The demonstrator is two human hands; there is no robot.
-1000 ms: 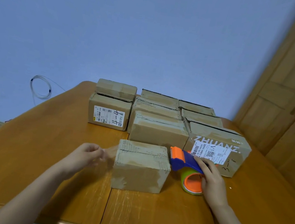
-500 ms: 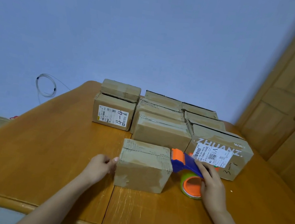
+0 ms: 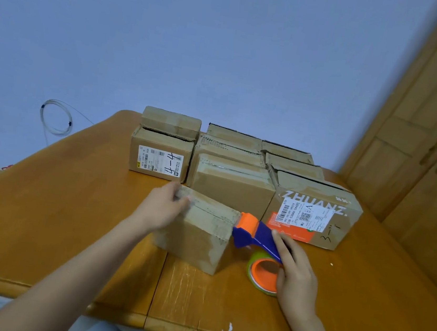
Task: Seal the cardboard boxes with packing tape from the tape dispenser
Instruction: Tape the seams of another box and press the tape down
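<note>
Turned askew since half a second ago, the small brown cardboard box [image 3: 198,234] is now sitting angled at the near middle of the orange wooden table [image 3: 41,212], its right top edge touching the blue-and-orange plastic tape dispenser [image 3: 256,238]. A person's left hand [image 3: 162,208] is gripping the box's far left corner, fingers curled over the top, while the right hand [image 3: 295,273] is gripping the dispenser's handle. Stacked brown cartons [image 3: 232,186] are standing behind.
</note>
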